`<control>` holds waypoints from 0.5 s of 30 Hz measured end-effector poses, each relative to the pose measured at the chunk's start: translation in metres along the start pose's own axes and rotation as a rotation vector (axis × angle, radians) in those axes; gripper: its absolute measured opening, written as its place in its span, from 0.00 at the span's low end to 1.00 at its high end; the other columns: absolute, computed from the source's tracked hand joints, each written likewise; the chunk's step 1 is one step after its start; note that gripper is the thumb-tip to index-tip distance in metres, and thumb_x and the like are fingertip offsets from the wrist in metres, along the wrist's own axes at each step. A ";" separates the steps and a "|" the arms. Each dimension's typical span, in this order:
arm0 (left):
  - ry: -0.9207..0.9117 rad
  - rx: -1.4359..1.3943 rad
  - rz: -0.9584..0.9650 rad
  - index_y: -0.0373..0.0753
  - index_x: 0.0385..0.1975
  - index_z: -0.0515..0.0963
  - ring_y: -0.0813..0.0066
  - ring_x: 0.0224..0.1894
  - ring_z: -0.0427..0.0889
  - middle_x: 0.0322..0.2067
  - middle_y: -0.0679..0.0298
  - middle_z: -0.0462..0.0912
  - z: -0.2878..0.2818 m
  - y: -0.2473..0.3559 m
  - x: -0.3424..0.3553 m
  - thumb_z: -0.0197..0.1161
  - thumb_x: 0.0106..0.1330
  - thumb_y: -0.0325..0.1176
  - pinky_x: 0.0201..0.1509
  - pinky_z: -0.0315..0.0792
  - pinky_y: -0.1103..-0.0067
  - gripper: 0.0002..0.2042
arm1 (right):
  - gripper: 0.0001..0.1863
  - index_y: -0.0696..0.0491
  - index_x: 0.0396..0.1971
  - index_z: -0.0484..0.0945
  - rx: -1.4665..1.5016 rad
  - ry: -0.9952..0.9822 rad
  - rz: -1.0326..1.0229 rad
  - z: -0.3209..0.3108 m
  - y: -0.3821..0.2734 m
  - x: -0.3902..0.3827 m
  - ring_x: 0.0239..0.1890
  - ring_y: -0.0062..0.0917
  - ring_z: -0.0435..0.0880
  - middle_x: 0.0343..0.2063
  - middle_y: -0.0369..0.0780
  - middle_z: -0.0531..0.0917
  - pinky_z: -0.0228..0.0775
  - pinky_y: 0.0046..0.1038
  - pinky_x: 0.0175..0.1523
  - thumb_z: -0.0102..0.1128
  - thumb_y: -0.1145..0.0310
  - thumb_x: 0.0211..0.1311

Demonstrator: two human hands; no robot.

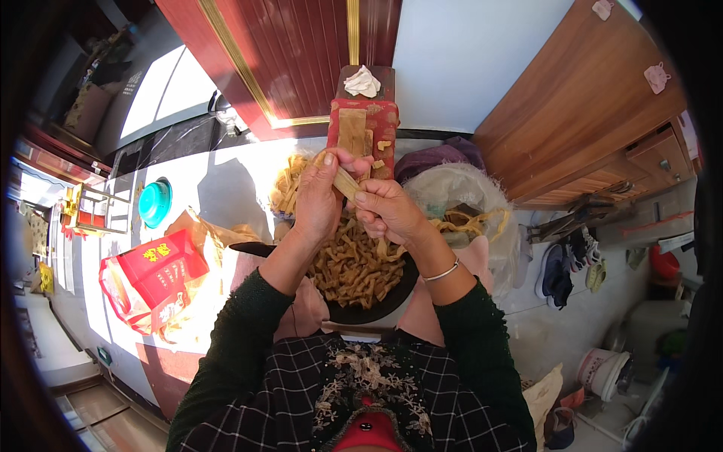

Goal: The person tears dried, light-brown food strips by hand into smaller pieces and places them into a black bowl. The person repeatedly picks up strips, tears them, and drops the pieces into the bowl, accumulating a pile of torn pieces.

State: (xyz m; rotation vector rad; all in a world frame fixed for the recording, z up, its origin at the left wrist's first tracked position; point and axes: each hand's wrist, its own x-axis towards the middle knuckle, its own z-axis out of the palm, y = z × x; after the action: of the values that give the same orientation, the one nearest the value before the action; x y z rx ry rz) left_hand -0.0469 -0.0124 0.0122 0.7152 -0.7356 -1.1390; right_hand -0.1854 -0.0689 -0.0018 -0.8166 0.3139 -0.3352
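Note:
A pale tan, flat, dried-looking strip (344,183) stretches between my two hands above a dark bowl (407,290). My left hand (318,200) grips its upper end, fingers curled round it. The lower end is pinched between the thumb and fingers of my right hand (392,211). Many short, twisted brown pieces (354,264) fill the bowl, which sits at my lap. Just beyond my hands, more flat tan strips (352,129) lie on a narrow red-covered bench (385,114), with small scraps beside them. What exactly the strip is made of, I cannot tell.
Left of the bench is a heap of tan strips (288,187). A translucent sack (459,184) with yellowish strips stands at right, before a purple bag (437,158). Crumpled white material (362,81) tops the bench's far end. A red bag (158,282) and teal basin (154,203) stand left.

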 end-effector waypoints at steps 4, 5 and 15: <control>0.293 -0.244 -0.121 0.44 0.28 0.64 0.83 0.17 0.52 0.15 0.75 0.52 0.007 0.021 0.020 0.41 0.74 0.43 0.21 0.53 0.83 0.13 | 0.14 0.59 0.33 0.73 -0.154 0.108 0.080 0.003 0.004 0.007 0.11 0.10 0.63 0.15 0.30 0.69 0.55 0.13 0.16 0.49 0.63 0.70; 0.305 -0.190 -0.065 0.44 0.28 0.64 0.84 0.16 0.51 0.15 0.75 0.53 -0.003 0.026 0.026 0.42 0.74 0.43 0.20 0.51 0.84 0.14 | 0.14 0.60 0.33 0.73 -0.263 0.121 0.056 0.002 0.005 0.009 0.11 0.10 0.63 0.15 0.31 0.70 0.55 0.14 0.16 0.48 0.63 0.70; -0.025 0.758 0.274 0.33 0.49 0.75 0.68 0.51 0.76 0.51 0.53 0.76 -0.027 -0.014 -0.002 0.45 0.72 0.37 0.55 0.68 0.76 0.17 | 0.10 0.59 0.33 0.73 -0.973 0.362 -0.510 0.010 0.015 0.024 0.16 0.22 0.72 0.16 0.40 0.75 0.65 0.26 0.23 0.59 0.68 0.60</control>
State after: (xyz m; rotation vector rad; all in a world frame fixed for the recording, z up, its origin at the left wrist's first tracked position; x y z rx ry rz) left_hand -0.0329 -0.0110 -0.0143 1.1847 -1.2665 -0.5985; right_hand -0.1571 -0.0622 -0.0099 -1.8095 0.6253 -0.8411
